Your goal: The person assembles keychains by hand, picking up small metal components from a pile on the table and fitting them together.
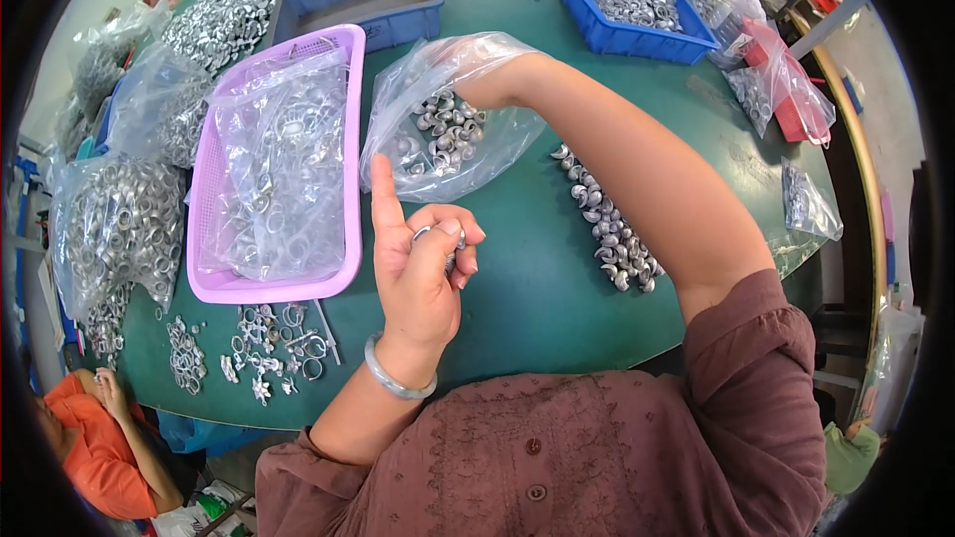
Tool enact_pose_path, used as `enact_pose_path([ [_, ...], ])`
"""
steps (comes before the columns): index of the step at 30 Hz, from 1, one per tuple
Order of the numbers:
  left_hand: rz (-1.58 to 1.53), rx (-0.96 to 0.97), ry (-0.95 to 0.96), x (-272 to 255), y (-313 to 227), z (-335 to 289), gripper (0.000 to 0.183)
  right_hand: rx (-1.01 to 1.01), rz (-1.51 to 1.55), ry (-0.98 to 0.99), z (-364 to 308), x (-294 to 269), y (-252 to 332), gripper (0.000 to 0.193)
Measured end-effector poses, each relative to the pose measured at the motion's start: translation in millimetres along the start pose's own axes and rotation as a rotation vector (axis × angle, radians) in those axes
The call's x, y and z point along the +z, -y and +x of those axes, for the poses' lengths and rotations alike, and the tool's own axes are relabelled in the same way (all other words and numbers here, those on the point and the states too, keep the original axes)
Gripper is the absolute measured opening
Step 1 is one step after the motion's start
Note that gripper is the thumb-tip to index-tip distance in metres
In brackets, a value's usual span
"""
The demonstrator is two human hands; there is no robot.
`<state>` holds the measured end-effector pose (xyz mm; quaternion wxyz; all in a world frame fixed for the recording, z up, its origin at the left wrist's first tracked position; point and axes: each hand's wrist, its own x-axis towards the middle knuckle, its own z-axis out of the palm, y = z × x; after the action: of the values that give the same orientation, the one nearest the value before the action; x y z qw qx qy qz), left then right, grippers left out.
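Observation:
My left hand (423, 264) has its index finger stretched up to the near left edge of a clear plastic bag (507, 144). Its thumb and other fingers curl around silvery metal pieces (453, 257), partly hidden in the palm; one looks like a ring. Inside the bag's mouth is my right hand (492, 83), its fingers hidden by plastic and the hand itself. Curved silver metal pieces (453, 134) lie in the bag below it. Beneath my right forearm, a strip of similar curved pieces (607, 229) lies on the green table (527, 308).
A pink basket (353, 169) holding bagged rings stands left of my left hand. Behind are a blue-grey tray (398, 30) and a blue tray (637, 45) of metal pieces. A full bag of rings (124, 229) sits far left. A person in orange (109, 447) is at lower left.

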<state>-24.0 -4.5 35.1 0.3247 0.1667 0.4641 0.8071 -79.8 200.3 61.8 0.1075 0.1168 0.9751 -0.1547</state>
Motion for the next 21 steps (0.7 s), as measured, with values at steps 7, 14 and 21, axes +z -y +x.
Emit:
enact_pose_path([
  [7, 0.003, -0.009, -0.007, -1, -1, 0, 0.075, -0.039, 0.187, -0.053, 2, -7, 7, 0.041],
  [14, -0.010, -0.001, 0.004, -4, 0, 1, 0.076, -0.092, -0.122, -0.019, 11, -7, 22, 0.038],
  [21, -0.006, -0.005, 0.013, -3, -1, 2, 0.077, -0.317, -0.187, -0.136, 9, 13, 13, 0.024],
])
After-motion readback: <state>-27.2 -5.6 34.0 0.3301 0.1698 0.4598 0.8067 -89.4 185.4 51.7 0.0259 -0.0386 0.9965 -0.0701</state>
